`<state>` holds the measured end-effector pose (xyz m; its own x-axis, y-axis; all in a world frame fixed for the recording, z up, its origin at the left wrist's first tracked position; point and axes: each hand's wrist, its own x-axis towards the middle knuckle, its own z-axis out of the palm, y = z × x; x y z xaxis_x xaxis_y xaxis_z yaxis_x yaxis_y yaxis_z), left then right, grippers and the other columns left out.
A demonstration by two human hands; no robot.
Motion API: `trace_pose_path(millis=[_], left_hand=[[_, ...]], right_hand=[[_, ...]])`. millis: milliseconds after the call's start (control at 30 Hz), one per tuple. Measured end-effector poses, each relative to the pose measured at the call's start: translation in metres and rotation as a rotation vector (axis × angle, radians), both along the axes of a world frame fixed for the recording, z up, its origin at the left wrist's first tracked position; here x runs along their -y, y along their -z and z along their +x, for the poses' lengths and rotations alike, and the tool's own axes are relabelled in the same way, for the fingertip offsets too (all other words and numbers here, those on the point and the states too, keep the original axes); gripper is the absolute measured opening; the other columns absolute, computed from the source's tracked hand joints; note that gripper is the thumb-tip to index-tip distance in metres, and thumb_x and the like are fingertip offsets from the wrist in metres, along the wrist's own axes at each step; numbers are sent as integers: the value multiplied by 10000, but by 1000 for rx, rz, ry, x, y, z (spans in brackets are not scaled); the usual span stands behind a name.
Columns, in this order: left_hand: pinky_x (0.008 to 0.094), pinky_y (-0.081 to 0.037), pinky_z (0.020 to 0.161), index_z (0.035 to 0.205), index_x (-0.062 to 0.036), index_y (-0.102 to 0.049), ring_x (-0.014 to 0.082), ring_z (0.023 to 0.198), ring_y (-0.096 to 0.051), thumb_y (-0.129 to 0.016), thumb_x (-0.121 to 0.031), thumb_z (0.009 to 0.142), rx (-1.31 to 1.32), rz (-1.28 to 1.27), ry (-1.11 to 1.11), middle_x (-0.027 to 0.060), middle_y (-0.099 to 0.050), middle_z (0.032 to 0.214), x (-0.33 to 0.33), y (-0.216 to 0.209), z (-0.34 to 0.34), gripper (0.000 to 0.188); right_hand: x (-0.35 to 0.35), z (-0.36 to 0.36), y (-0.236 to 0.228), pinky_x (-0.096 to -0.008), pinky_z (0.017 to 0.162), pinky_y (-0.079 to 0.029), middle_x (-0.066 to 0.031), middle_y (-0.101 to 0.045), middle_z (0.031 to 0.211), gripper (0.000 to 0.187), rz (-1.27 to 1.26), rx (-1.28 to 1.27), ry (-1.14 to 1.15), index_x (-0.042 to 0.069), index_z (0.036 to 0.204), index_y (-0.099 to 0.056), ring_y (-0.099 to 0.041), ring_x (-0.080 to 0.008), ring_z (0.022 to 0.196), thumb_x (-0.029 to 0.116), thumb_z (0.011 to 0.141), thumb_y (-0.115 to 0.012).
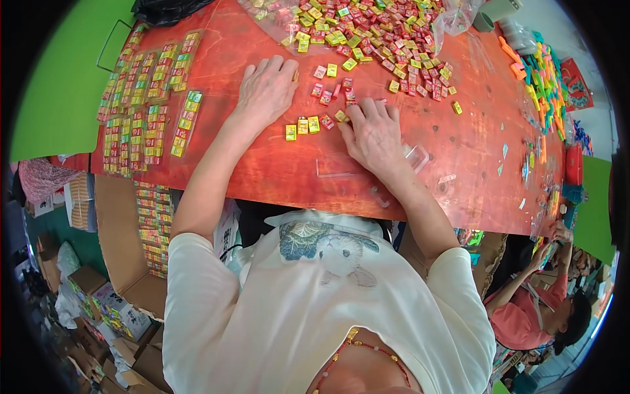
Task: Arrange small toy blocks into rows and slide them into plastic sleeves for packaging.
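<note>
L hand (pixel 268 90) palm down on red table (pixel 459 190), fingers bent and slightly apart; yellow bit by its index side, can't tell if pinched. R hand (pixel 375 134) also palm down, approx. level w/ the row, fingers curled, thumb out to the side; tips partly hidden, can't tell if gripping.

Row of sm. boxes (pixel 302 125), mostly yellow w/ one red, lies betw. the hands; its R end is right by R hand's thumb & index. Loose cluster (pixel 325 97) of red + yellow ones just beyond the row, nearest R fingertips. Big pile (pixel 387 39) of same at far side of table, clear bag (pixel 453 21) at its R edge.

Clear tray (pixel 417 158) by R wrist, 2nd clear outline nearer table edge, kind unclear. Filled packs (pixel 138 98) in rows at far L; single pack (pixel 186 123) apart from them, nearer L forearm. More packs in carton (pixel 125 243) below table, L. Co-worker (pixel 531 308) at R, colored plastic parts (pixel 548 85) heaped far R.
</note>
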<state>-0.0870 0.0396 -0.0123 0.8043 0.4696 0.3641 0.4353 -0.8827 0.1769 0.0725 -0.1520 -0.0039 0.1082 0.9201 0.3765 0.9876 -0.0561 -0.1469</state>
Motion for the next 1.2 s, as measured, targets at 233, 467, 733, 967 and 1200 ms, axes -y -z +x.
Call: trace_pose_path(millis=[233, 467, 733, 967, 1200], left_hand=[[436, -401, 808, 976, -77, -581, 283, 937, -610, -703, -202, 847, -177, -121, -69, 103, -608, 946, 44, -37, -66, 217], [407, -387, 827, 999, -71, -590, 278, 929, -597, -730, -217, 832, -291, -130, 19, 99, -582, 936, 69, -30, -64, 262], [455, -498, 844, 1139, -44, -567, 322, 991, -616, -733, -241, 858, -234, -263, -63, 127, -576, 989, 72, -31, -65, 381], [463, -536, 715, 961, -50, -547, 331, 904, -651, -731, -206, 857, -185, -242, -81, 135, -572, 948, 76, -20, -64, 263], [464, -537, 750, 1048, -65, -564, 334, 903, -634, -706, -213, 886, -195, -249, -108, 125, -554, 962, 80, -19, -66, 262]], right_hand=[[1, 4, 1, -417, 839, -417, -74, -594, 925, 180, -68, -120, -41, 94, 995, -664, -599, -261, 917, 220, 875, -712], [2, 6, 0, -433, 871, -423, -84, -589, 931, 219, -56, -190, -73, 84, 1056, -665, -601, -274, 922, 200, 874, -702], [10, -1, -2, -425, 867, -423, -78, -602, 951, 201, -105, -117, -46, 87, 1045, -659, -603, -269, 933, 176, 870, -703], [4, -5, -4, -417, 874, -415, -70, -607, 967, 190, -85, -128, -79, 90, 1033, -657, -606, -260, 937, 169, 867, -703], [38, -10, -19, -402, 863, -421, -74, -613, 1040, 228, -229, -173, -243, 83, 1091, -663, -602, -266, 985, 159, 878, -691]])
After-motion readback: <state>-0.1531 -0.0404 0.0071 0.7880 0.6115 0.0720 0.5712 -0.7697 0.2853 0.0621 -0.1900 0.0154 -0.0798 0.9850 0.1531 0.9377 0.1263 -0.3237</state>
